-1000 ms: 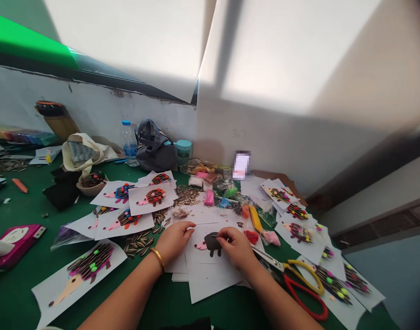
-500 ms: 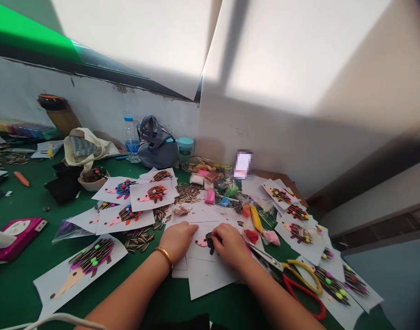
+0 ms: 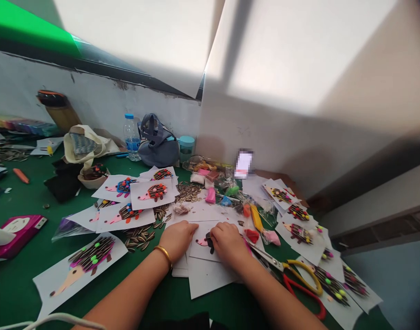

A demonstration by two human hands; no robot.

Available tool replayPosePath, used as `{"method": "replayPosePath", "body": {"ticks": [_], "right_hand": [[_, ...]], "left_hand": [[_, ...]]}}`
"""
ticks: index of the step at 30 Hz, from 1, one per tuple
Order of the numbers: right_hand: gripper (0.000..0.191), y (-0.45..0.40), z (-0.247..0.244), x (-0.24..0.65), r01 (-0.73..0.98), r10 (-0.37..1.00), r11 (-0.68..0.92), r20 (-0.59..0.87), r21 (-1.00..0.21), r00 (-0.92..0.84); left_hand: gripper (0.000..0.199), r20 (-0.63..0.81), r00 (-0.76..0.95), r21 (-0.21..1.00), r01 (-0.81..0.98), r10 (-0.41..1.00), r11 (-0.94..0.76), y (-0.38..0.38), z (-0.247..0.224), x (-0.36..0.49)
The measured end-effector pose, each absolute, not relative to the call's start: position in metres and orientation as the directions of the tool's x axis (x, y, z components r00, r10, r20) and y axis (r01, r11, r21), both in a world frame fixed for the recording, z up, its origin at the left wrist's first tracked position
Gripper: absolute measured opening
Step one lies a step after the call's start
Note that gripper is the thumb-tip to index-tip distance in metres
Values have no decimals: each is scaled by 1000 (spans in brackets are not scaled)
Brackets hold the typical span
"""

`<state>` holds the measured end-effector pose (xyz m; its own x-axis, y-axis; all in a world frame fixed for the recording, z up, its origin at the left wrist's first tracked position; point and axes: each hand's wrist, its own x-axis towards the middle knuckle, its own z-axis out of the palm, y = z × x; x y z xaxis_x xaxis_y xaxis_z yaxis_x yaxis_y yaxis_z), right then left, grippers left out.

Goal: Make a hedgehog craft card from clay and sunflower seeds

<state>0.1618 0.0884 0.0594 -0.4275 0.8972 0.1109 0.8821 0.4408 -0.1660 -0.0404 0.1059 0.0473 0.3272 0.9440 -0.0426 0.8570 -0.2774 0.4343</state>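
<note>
Green table [image 3: 162,302], crowded left to right

Grey-blue bag [image 3: 158,149] sits at the far side, blue-capped bottle [image 3: 132,137] upright just left of it. Decorated sheets in two groups: left sheets [image 3: 137,205] overlap each other, right sheets [image 3: 313,252] fan out toward near right. One large loose sheet [image 3: 58,270] alone at near left.

Work sheet [image 3: 199,253] near centre, flat over plain paper [image 3: 210,277]. Its hedgehog [image 3: 201,241]: pink snout to the left, black body partly covered.

Scissors [image 3: 282,264] lie to the right, red and yellow loops toward the near side.

Left hand [image 3: 178,243]: narrow, fingers together, tips at work sheet's left edge. Can't tell if it grips. Right hand [image 3: 227,243]: curled, narrow, over the black body. Can't tell if anything's pinched, fingertips hidden.

Coloured packets [image 3: 210,195] on the far side of the hands. Gold bangle [image 3: 165,254] on left wrist. Striped seeds [image 3: 140,237] heaped left of left hand, more beside the packets.
</note>
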Motion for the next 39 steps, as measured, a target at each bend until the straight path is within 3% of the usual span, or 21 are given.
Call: {"method": "replayPosePath", "body": {"ticks": [9, 15, 19, 22, 25, 28, 30, 32, 39], "right_hand": [[14, 90, 59, 161, 892, 906, 424, 93, -158, -414], [21, 91, 60, 182, 865, 932, 360, 167, -350, -321], [29, 89, 48, 200, 827, 954, 286, 221, -483, -201], [34, 83, 40, 206, 816, 965, 245, 214, -524, -152], [37, 77, 39, 205, 807, 960, 242, 251, -539, -120], [32, 72, 50, 198, 779, 940, 297, 310, -553, -139], [26, 69, 61, 188, 734, 925, 355, 331, -579, -186], [22, 65, 73, 175, 672, 917, 395, 317, -626, -243], [12, 60, 87, 141, 590, 927, 362, 210, -721, -312]], "left_hand": [[29, -56, 288, 483, 846, 956, -226, 105, 49, -39], [33, -37, 260, 554, 809, 965, -197, 106, 55, -44], [31, -20, 194, 691, 712, 981, -127, 111, 57, -45], [24, -8, 130, 857, 512, 992, -60, 113, 60, -44], [32, -127, 101, 984, 142, 987, 112, 109, 65, -39], [48, -293, 267, 899, -249, 918, 360, 100, 70, -32], [50, -329, 380, 813, -352, 864, 464, 93, 71, -27], [51, -328, 442, 789, -358, 835, 499, 86, 69, -20], [47, -280, 413, 902, -194, 866, 384, 70, 64, -5]]}}
